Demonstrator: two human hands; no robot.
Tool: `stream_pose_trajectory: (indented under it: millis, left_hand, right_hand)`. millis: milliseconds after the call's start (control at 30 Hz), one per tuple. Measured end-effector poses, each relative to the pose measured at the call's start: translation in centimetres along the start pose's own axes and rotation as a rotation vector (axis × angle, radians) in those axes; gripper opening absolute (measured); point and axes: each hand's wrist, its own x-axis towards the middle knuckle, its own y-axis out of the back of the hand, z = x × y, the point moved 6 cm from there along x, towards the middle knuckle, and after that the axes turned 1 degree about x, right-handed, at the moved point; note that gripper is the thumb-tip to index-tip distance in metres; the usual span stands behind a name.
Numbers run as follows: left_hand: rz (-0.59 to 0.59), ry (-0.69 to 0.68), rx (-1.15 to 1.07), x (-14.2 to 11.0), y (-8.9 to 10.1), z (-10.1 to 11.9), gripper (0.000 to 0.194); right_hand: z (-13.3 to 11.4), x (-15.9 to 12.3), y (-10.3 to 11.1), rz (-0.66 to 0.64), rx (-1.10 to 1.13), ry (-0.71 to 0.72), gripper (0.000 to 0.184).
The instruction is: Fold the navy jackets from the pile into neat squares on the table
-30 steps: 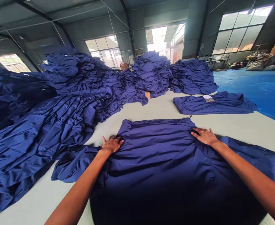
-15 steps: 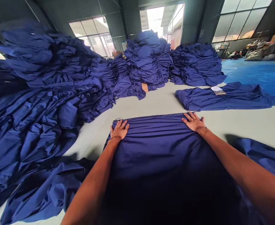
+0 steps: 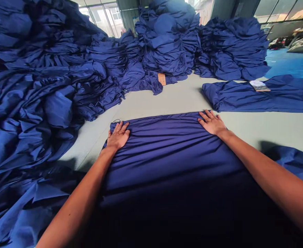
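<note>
A dark blue cloth [image 3: 164,155] lies spread in front of me, with creases running across its far part. On its far left corner rests my left hand [image 3: 118,135], palm down with the fingers spread. A thin dark loop of cord shows just beyond those fingertips. My right hand [image 3: 212,123] presses flat on the far right corner, its fingers stretched out and apart. Neither hand grips the cloth. The near part of the cloth is in deep shadow, so its lower edge cannot be made out.
Heaped blue fabric [image 3: 45,86] rises on the left, with more piles [image 3: 167,44] at the back. To the right lies a folded blue bundle [image 3: 234,96] bearing a printed card [image 3: 260,86]. An orange-brown tag [image 3: 162,79] hangs at the back pile's foot. Pale floor [image 3: 182,96] shows between.
My view has tipped down and come closer to the cloth. Both hands stay flat on its far corners, and the left one sits slightly nearer the cloth's side edge; creases have spread.
</note>
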Motion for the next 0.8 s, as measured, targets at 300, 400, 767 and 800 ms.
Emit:
stream_pose_trajectory:
  millis: [300,400,767,800]
  left_hand:
    - [0.350,-0.088,0.026,2.6,2.6,-0.4,0.042]
    - [0.304,-0.096,0.058,2.9,2.5,-0.3,0.045]
    - [0.001,-0.037,-0.004,4.3,0.6,-1.3,0.065]
    - [-0.001,-0.032,0.007,4.2,0.8,-1.3,0.064]
  right_hand:
    - [-2.5,6.6,0.5,0.166,0.076,0.107,0.075]
    - [-3.3,6.2,1.5,0.340,0.062,0.205,0.067]
    - [-2.9,6.1,-0.5,-0.001,0.029,0.150,0.076]
    - [-2.8,6.1,-0.5,-0.010,0.028,0.151,0.075]
